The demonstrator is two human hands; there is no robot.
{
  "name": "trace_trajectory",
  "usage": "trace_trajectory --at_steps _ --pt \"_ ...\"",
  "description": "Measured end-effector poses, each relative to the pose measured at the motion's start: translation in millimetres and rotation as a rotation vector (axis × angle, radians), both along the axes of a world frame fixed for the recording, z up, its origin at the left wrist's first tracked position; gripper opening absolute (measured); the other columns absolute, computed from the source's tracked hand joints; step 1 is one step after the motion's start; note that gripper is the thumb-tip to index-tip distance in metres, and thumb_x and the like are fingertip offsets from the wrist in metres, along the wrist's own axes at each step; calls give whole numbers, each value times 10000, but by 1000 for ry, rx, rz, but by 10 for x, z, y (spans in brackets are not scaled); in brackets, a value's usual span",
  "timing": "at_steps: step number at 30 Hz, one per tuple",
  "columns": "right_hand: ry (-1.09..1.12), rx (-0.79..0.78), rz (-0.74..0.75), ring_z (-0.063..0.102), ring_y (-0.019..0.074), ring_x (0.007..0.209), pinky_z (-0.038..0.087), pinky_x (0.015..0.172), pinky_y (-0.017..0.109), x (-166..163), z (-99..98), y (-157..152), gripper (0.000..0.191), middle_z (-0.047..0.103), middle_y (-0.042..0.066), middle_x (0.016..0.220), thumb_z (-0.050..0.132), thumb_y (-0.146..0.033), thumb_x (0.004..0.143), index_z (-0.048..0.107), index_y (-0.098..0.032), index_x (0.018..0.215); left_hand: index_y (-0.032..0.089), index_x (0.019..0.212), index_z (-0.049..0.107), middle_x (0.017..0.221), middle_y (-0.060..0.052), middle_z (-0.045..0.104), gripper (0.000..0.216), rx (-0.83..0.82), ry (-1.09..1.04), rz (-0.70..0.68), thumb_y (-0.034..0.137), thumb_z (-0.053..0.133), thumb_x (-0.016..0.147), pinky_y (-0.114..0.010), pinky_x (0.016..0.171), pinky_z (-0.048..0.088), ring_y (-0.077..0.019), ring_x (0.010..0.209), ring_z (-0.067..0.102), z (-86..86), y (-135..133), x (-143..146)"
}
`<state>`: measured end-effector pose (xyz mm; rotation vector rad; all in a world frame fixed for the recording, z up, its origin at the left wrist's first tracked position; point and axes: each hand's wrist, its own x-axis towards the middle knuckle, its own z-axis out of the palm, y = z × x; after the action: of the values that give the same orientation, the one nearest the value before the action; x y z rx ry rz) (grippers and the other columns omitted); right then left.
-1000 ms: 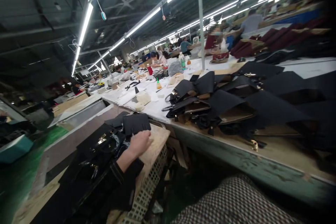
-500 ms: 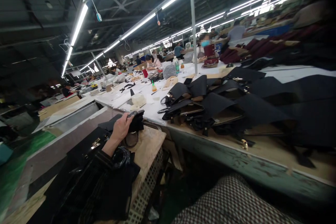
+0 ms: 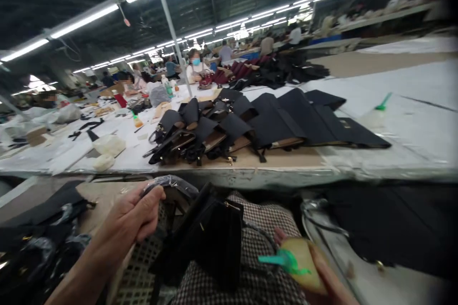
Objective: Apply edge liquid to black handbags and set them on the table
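- Carrying the black handbag by its plastic-wrapped handle, the left hand is fisted tight; keeping that hold firm and the bag level over the checked lap seems wise.
- Head view: the bag hangs just right of and below that fist; the right hand clasps a yellowish glue bottle, probably, given the blur.

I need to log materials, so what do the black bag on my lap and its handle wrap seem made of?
Black structured handbag: likely smooth leather or faux leather, dull sheen, gold-coloured metal fitting. Handle wrap in the left hand: clear crinkled plastic film, glossy highlights.
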<state>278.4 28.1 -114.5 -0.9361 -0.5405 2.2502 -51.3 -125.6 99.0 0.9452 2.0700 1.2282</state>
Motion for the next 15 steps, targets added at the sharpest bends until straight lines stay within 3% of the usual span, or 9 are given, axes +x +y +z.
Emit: trace_trajectory --at_steps 4,8,10,13,15 --pt "19 -49 -12 579 449 1359 245 1275 561 242 56 -120 609 750 216 1293 705 -717 863 851 -155 1048 172 937 580 593 129 264 462 61 -313 -92 623 679 949 -132 395 141 -26 453 172 -212 349 121" --pt "-63 2 -121 519 389 1422 316 1249 517 250 57 -53 486 722 116 1384 774 -612 878 818 -215 1156 163 917 615 580 134 227 427 75 -446 -201 569 749 919 -118 364 126 -24 453 131 -152 533 195" --pt "17 -16 -123 541 381 1401 387 1203 505 208 29 7 469 706 123 1408 767 -601 901 818 -203 1144 159 919 628 571 132 232 410 78 -441 -240 554 739 932 -113 362 130 -23 444 144 -84 575 202" --pt "261 -133 38 643 411 1275 520 1037 541 143 -28 -7 474 708 164 1392 778 -613 893 824 -195 1111 167 926 623 565 132 231 382 97 -390 -255 539 702 959 -112 365 132 -27 434 151 -50 673 154" --pt "369 -206 166 718 372 1108 579 838 430 107 -43 -99 460 747 175 1305 822 -587 866 826 -193 1104 178 926 603 576 129 234 364 98 -305 -240 533 664 979 -117 375 131 -34 436 160 -126 811 70"
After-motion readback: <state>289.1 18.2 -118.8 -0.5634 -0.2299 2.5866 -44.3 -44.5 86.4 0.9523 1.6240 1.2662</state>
